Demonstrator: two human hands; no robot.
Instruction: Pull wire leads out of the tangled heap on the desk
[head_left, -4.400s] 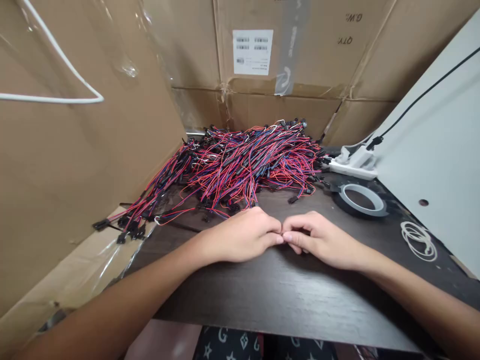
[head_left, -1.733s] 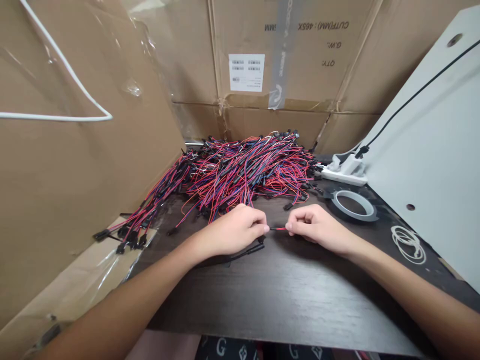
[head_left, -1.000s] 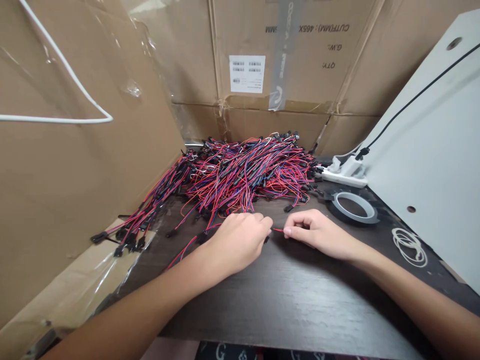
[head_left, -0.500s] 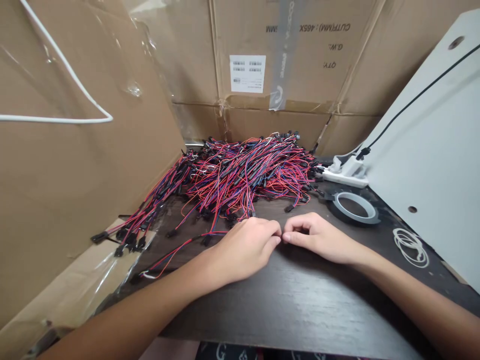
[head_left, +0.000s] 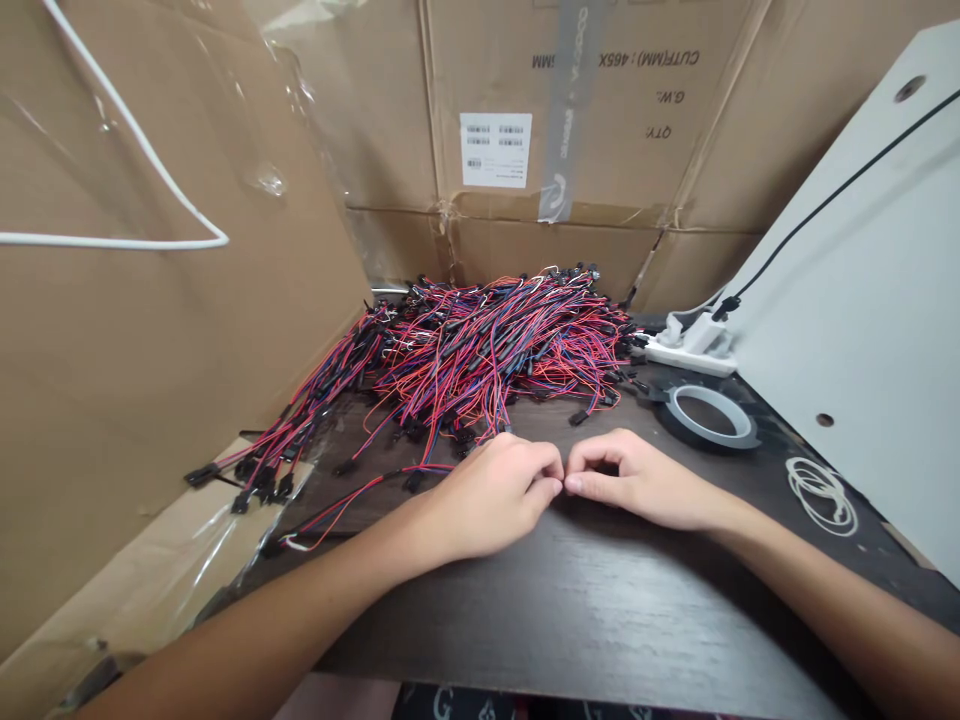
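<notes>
My left hand (head_left: 491, 490) and my right hand (head_left: 637, 480) rest on the dark wooden table (head_left: 585, 600), fingertips pinched together and meeting at the middle. What they pinch is hidden between the fingers. A red and black wire (head_left: 337, 508) with a black connector trails left from under my left hand across the table. Just behind the hands lies a big heap of red, blue and black wires with connectors (head_left: 487, 340). A bundle of the same wires (head_left: 292, 430) hangs over the table's left edge.
Cardboard boxes (head_left: 570, 130) wall in the back and left. A roll of tape (head_left: 709, 415), a white power strip (head_left: 694, 340) and a coil of white rings (head_left: 821, 480) sit at the right, beside a slanted white panel (head_left: 862, 290).
The hands, held a little apart on a short red wire a second ago, have closed together until the fingertips touch. One wire now lies stretched out to the left of my left hand.
</notes>
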